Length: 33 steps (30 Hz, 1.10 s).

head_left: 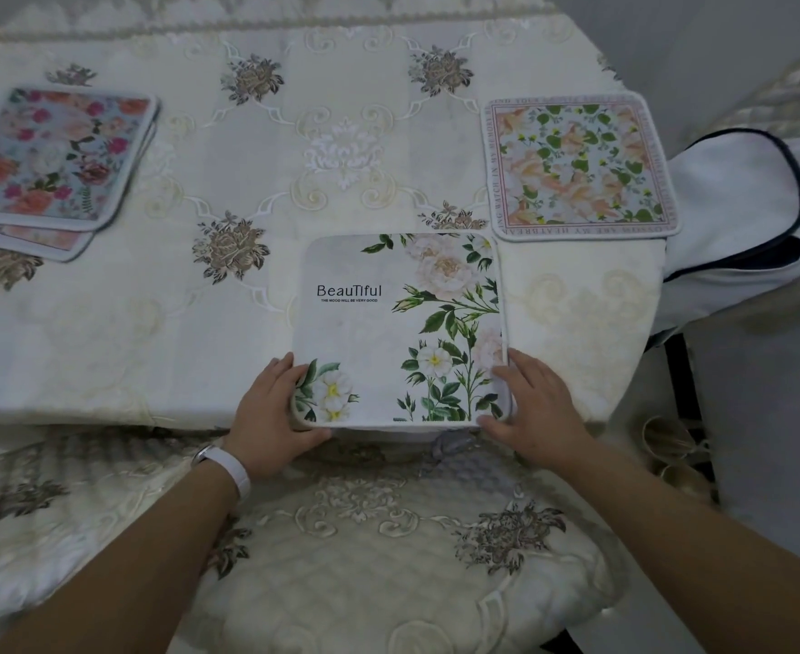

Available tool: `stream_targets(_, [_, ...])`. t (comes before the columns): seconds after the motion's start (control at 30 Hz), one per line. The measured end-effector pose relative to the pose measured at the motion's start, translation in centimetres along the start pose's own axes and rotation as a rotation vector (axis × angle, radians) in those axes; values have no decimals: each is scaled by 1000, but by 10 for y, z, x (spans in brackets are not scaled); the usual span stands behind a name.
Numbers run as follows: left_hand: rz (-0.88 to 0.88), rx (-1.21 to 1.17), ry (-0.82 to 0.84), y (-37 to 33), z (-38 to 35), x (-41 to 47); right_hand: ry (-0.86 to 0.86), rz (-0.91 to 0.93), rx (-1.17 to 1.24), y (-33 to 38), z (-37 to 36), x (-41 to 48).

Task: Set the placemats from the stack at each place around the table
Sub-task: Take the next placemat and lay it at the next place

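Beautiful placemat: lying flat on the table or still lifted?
Flat. The Beautiful placemat lies spread on the tablecloth, left hand and right hand at its near corners.

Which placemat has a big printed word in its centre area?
The white rose placemat between both hands, printed "Beautiful". The peach-flower mat has text only along its border.

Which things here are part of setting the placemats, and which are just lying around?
Part of the job: Beautiful placemat under both hands, left, right; peach placemat already laid; remaining stack; table.

Lying about: white cloth with dark trim; chair cushion.
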<state>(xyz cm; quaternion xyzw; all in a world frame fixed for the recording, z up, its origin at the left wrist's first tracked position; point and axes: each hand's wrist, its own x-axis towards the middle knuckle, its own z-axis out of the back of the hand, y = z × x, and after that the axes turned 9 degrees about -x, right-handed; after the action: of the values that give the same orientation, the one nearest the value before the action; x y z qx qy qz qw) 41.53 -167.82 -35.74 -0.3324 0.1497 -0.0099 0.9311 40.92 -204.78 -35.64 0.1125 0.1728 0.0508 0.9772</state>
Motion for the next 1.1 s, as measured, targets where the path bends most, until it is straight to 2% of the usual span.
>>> stream_targets(0.2, [26,-165,-11,4,-1,0,10,24,22,-1,-8,0])
stream_targets(0.73, [8,-148,-44,7,-4,-7,-5,52,20,-4,-16,-5])
stream_targets(1.1, [33,-227,-59,2,-4,-7,6,56,-5,-3,-15,-4])
